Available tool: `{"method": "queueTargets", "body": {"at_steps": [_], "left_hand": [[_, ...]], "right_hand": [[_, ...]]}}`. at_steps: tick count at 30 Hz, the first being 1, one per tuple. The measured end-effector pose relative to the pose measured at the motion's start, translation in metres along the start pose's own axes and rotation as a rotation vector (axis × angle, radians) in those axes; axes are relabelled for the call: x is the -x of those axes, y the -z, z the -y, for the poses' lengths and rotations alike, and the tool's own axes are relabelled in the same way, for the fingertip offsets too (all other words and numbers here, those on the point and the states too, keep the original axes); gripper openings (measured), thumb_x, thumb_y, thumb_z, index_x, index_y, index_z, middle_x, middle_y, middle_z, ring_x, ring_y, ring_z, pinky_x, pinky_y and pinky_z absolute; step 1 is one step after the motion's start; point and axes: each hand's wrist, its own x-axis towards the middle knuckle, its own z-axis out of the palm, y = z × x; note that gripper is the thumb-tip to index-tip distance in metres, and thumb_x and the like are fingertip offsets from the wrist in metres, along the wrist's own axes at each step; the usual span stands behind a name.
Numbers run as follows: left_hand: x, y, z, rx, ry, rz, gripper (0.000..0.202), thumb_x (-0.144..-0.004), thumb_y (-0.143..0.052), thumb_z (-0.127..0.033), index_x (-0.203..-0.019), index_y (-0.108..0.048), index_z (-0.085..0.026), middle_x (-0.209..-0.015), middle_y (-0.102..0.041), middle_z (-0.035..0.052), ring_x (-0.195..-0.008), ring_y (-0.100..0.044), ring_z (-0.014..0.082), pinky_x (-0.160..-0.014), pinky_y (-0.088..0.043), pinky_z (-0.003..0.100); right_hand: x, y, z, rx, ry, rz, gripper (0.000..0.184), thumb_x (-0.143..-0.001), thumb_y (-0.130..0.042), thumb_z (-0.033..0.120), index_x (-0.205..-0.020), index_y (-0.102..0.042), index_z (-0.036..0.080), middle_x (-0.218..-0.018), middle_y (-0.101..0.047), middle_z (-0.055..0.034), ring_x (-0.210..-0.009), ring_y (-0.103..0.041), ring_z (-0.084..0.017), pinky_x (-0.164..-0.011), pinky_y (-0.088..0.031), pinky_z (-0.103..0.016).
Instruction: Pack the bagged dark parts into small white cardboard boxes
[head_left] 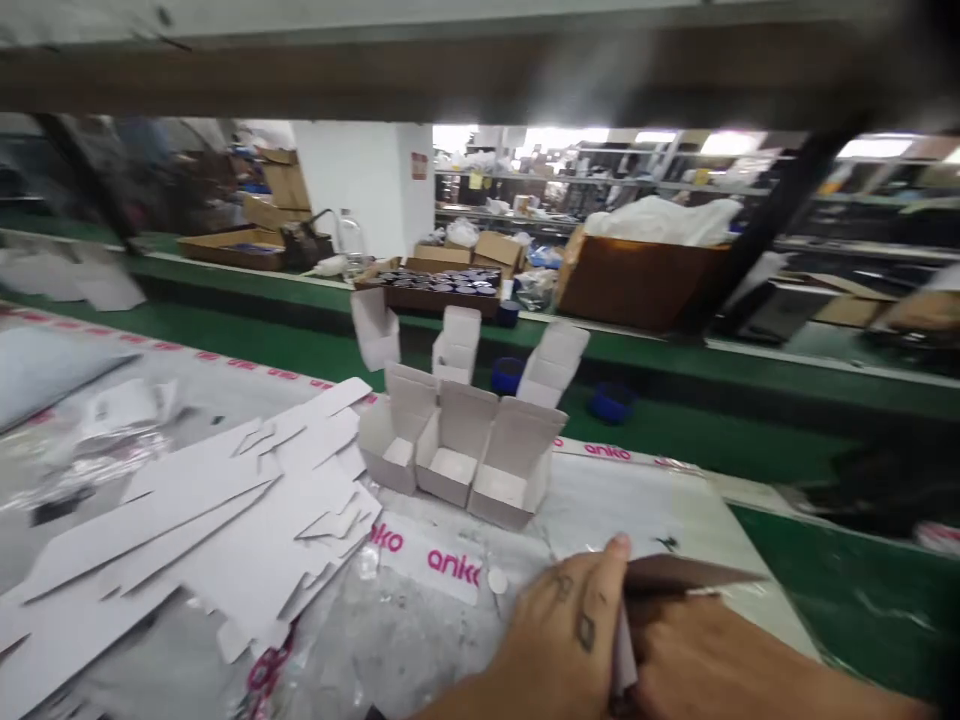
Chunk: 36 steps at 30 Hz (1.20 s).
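We pinch a flat card [675,575] between left hand [562,630] and right hand [720,660] fingers; it may crease; blur hides detail.

The small white open boxes [457,455] are smooth matt cardboard. They sit on a shiny, crinkly clear plastic sheet [637,500].

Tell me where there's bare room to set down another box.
Free: the plastic sheet right of the three open boxes, ahead of both hands. Crowded: the flat cardboard pile fills the left. The green belt behind holds scattered boxes.
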Motion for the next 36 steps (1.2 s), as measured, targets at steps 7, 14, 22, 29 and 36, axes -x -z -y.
{"method": "queueTargets", "body": {"at_steps": [7, 14, 22, 29, 36], "left_hand": [[0.003, 0.016, -0.008, 0.098, 0.123, -0.052, 0.106, -0.082, -0.071, -0.032, -0.165, -0.004, -0.028, -0.140, -0.066, 0.0171, -0.114, -0.075, 0.0352, -0.091, -0.065, 0.044], [0.005, 0.012, 0.003, 0.148, 0.185, 0.006, 0.123, -0.070, -0.079, -0.015, -0.164, -0.002, -0.037, -0.152, -0.058, 0.0097, -0.127, -0.068, 0.0336, -0.103, -0.061, 0.043], [0.006, 0.010, 0.020, 0.083, 0.051, 0.178, 0.148, -0.063, -0.083, -0.010, -0.161, 0.024, -0.034, -0.168, -0.032, 0.0183, -0.148, -0.043, 0.0435, -0.115, -0.050, 0.058], [-0.010, 0.042, 0.005, -0.341, -0.195, -0.180, 0.100, -0.077, -0.049, 0.008, -0.166, -0.009, -0.010, -0.156, -0.050, 0.0241, -0.151, -0.042, 0.0343, -0.119, -0.046, 0.054], [-0.021, 0.054, 0.055, -0.715, -0.103, -0.554, 0.087, -0.089, -0.071, -0.024, -0.162, -0.028, -0.005, -0.158, -0.046, 0.0276, -0.149, -0.040, 0.0454, -0.124, -0.029, 0.067]], "right_hand": [[-0.052, 0.070, 0.012, -0.048, -0.035, 0.708, 0.029, -0.071, -0.089, 0.011, -0.098, -0.080, 0.012, -0.107, -0.080, -0.0148, -0.100, -0.076, -0.032, -0.081, -0.062, -0.040], [-0.025, 0.086, 0.013, -0.003, -0.053, 0.496, 0.003, -0.081, -0.076, 0.014, -0.080, -0.075, 0.017, -0.081, -0.079, -0.0036, -0.071, -0.075, -0.024, -0.060, -0.056, -0.036], [0.041, -0.007, 0.026, -0.792, -0.638, -0.807, 0.094, -0.071, -0.082, 0.023, -0.154, -0.039, 0.029, -0.141, -0.063, -0.0108, -0.116, -0.070, -0.030, -0.093, -0.062, -0.039], [-0.005, 0.000, -0.076, -0.892, -0.848, -0.784, 0.084, -0.072, -0.086, 0.024, -0.146, -0.044, 0.022, -0.145, -0.059, -0.0119, -0.129, -0.060, -0.030, -0.111, -0.048, -0.047], [-0.039, 0.011, -0.208, -0.585, -1.122, -0.664, 0.034, -0.100, -0.070, 0.034, -0.128, -0.062, 0.018, -0.126, -0.066, -0.0086, -0.107, -0.068, -0.025, -0.092, -0.059, -0.047]]}}
